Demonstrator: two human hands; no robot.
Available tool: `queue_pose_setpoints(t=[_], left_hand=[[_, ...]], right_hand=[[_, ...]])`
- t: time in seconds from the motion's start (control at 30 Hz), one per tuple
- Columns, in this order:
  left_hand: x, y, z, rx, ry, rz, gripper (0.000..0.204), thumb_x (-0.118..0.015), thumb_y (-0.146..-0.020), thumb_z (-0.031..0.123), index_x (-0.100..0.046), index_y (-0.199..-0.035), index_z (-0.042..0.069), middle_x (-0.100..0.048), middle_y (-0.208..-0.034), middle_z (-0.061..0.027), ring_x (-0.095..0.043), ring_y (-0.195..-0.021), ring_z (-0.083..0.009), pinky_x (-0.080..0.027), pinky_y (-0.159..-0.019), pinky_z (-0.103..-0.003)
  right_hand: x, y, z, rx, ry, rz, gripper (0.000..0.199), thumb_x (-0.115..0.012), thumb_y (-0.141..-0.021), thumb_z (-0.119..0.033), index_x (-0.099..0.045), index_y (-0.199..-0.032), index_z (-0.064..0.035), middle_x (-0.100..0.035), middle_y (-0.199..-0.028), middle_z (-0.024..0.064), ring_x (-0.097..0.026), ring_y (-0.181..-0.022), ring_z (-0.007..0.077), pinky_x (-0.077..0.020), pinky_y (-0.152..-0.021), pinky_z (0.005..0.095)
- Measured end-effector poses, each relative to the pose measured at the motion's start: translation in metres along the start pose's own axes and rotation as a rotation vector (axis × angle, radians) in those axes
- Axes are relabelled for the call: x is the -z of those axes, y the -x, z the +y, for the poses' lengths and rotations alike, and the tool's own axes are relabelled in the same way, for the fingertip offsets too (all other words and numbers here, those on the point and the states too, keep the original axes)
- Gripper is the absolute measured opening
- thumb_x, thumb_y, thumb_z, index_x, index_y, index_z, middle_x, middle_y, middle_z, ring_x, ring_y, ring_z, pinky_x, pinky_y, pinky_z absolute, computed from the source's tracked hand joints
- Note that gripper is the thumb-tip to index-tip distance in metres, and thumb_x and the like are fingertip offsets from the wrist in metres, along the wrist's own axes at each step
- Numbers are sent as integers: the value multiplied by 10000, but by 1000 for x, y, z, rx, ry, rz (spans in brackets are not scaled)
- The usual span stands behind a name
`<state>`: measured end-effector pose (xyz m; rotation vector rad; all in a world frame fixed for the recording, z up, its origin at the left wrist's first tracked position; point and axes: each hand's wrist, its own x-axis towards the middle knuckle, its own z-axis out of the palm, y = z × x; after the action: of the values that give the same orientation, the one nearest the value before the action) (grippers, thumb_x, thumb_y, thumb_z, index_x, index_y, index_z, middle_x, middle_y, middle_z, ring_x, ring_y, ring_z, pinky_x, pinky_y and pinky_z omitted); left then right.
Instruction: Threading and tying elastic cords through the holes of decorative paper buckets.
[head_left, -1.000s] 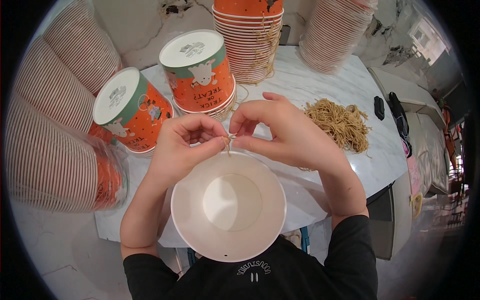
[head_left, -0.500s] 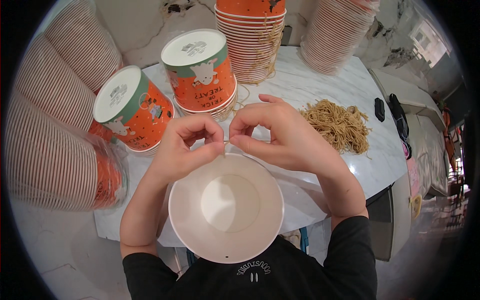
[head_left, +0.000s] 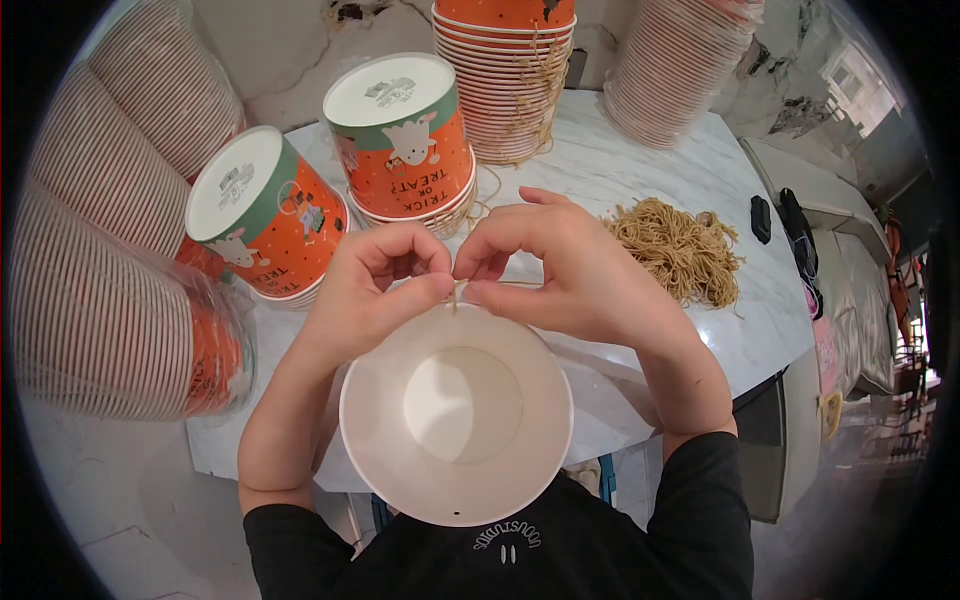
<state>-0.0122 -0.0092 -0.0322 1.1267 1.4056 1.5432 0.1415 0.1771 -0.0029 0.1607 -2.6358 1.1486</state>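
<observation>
Left hand (head_left: 375, 290) and right hand (head_left: 545, 265) pinch cord (head_left: 455, 300) in closed fingertips by far rim of bucket (head_left: 457, 415); near-rim hole (head_left: 457, 513) looks unstrung. Beyond bucket, tall stack (head_left: 500, 95) appears strung; right of bucket, loose cords (head_left: 680, 250) lie unused.

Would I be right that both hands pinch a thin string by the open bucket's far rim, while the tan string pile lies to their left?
Not quite: the head view shows the tan string pile on their right; left hand and right hand do pinch the thin string.
</observation>
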Motion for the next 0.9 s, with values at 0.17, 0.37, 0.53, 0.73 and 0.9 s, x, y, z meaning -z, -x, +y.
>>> queue_pose_setpoints(t=[0.17, 0.37, 0.53, 0.73, 0.9], left_hand=[[-1, -1, 2, 27, -44, -10, 60, -700, -925, 73, -663, -945, 30, -647, -876, 43, -573, -801, -23, -474, -726, -209], [-1, -2, 3, 171, -2, 5, 78, -638, -947, 119, -663, -937, 46, -652, -867, 35, -593, -812, -37, -480, -741, -216], [-6, 0, 3, 239, 126, 54, 129, -631, -962, 162, -675, -915, 51, -672, -860, 19, -615, -804, -62, -495, -746, -226], [-8, 4, 9, 318, 289, 140, 151, -621, -976, 139, -692, -925, 16, -718, -885, -34, -672, -801, -98, -539, -751, -248], [0, 5, 10, 322, 336, 130, 168, -703, -968, 184, -735, -957, 19, -738, -872, -42, -673, -786, -86, -514, -706, -220]], right_hand=[[-4, -1, -2, -20, -18, 31, 59, -739, -880, -148, -710, -891, -98, -697, -794, -19, -690, -777, 162, -293, -1202, 586], [-6, -1, -8, -16, -10, 98, 92, -729, -873, -157, -694, -846, -77, -695, -741, 22, -693, -701, 195, -330, -1163, 599], [-19, 3, -18, 36, 69, 213, 105, -743, -857, -142, -654, -838, -90, -660, -747, 26, -675, -725, 222, -356, -1146, 576], [-34, 5, -25, 129, 352, 383, 132, -798, -797, -56, -689, -846, -112, -660, -757, -16, -662, -717, 181, -368, -1158, 551], [-36, 9, -29, 169, 471, 403, 142, -803, -783, -39, -724, -877, -109, -684, -783, -17, -668, -722, 179, -381, -1153, 554]])
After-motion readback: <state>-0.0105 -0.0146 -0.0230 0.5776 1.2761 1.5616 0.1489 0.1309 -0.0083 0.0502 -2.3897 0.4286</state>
